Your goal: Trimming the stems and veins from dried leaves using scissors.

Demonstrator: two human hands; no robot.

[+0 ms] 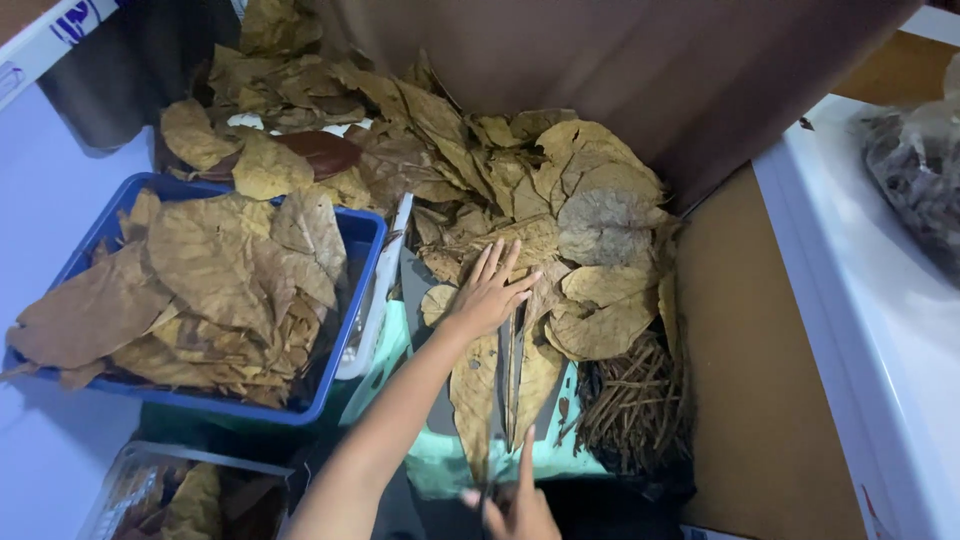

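A big heap of dry brown leaves [520, 190] fills the middle. My left hand [490, 292] reaches up from the lower left and lies flat on the heap's front edge, fingers spread, holding nothing. Below it, two long dry leaves [475, 395] lie lengthwise on a teal tray [440, 465]. My right hand [515, 505] shows at the bottom edge, index finger pointing up along the leaves. It touches their lower ends. The frame edge cuts it off, so I cannot make out whether it grips anything.
A blue crate [345, 370] piled with dry leaves stands at the left. A clear plastic box [135, 480] is below it. A bundle of brown stems [635, 405] lies right of the tray. A white counter [860, 320] carries a plastic bag [915, 160]. Brown cloth [650, 60] hangs behind.
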